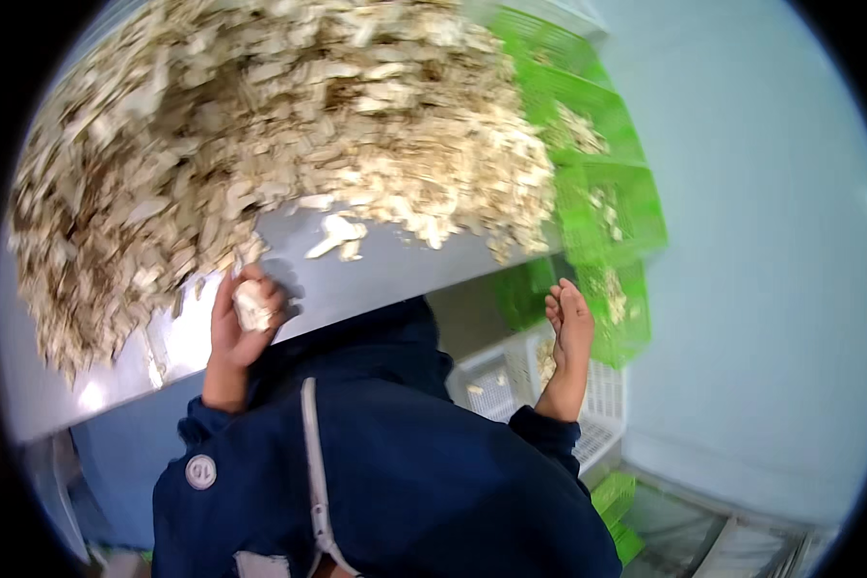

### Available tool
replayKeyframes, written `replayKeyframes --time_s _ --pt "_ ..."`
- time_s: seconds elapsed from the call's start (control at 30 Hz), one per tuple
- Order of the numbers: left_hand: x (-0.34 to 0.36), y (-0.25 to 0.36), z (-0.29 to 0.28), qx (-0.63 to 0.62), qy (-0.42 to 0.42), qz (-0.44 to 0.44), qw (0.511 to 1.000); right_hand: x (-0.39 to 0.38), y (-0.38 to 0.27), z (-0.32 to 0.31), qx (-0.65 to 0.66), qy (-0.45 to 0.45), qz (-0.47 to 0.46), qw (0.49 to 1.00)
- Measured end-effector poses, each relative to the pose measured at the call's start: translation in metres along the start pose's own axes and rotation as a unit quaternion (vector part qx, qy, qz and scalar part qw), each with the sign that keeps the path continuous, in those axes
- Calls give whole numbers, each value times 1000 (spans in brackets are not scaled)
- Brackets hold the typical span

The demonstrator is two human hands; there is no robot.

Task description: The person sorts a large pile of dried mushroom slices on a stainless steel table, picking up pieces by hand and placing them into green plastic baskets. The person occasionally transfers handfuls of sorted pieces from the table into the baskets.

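A large heap of pale, cream-to-brown flat slices (289,116) covers most of the metal table (356,270). At the table's front edge, left of my body, my left hand (246,318) is closed around a whitish slice (252,305), which shows in its palm. A few loose slices (337,236) lie on bare metal to the right of that hand. Beyond the table's right end, my right hand (571,323) is raised beside the green baskets, its fingers curled together. Whatever it may hold is hidden.
Several green plastic baskets (612,197) stand in a row along the table's right end, with pale pieces inside. Lower down, white plastic crates (602,409) hold a few pieces. A light blue wall (751,241) rises on the right.
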State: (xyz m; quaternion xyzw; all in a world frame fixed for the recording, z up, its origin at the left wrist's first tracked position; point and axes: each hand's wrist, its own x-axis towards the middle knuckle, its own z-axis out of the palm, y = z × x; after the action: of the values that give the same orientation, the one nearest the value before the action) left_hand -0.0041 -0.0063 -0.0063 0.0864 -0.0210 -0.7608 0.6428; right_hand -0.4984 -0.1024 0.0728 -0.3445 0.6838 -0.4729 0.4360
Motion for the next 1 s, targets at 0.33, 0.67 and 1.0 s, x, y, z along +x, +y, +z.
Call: replayKeyframes --time_s 0.33,0.67,1.0 --pt "-4 -1 0 -7 -22 25 999 -56 -16 262 -307 -292 -398 814" --pt "-1 -1 -1 -5 -15 18 1000 -56 -14 282 -361 -259 -398 803" --pt "-1 0 2 -2 -2 23 1000 -56 -21 289 -176 -400 -142 888"
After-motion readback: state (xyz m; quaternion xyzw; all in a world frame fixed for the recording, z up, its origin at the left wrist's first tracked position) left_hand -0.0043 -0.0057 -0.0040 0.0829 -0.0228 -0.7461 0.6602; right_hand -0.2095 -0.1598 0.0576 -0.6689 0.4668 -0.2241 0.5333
